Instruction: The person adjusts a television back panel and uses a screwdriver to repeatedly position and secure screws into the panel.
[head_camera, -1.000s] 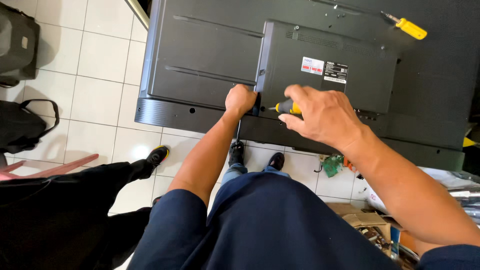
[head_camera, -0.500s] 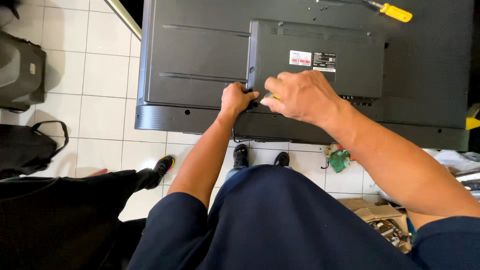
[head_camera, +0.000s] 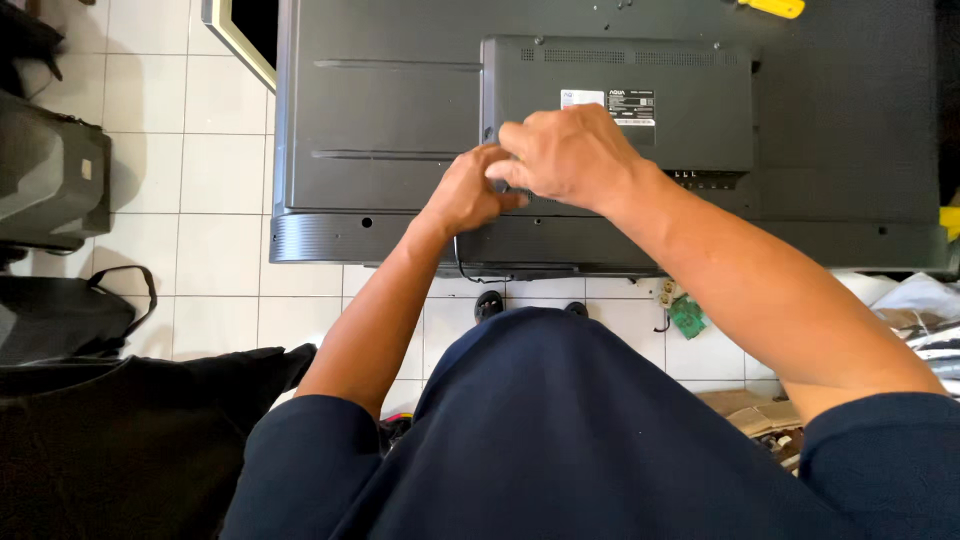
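Both hands meet at the raised rear housing's lower left corner.
Your left hand (head_camera: 468, 192) and right hand (head_camera: 565, 155) curl shut there, contents hidden; a slip could scratch the television back panel (head_camera: 385, 120).

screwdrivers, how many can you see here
1 in plain view: a yellow screwdriver handle lies on the television back panel at the top edge. Another may be hidden under the right hand, which touches the left hand.

A large dark grey television (head_camera: 400, 130) was laid screen-down, its raised rear housing (head_camera: 680, 110) facing upward, labelled.
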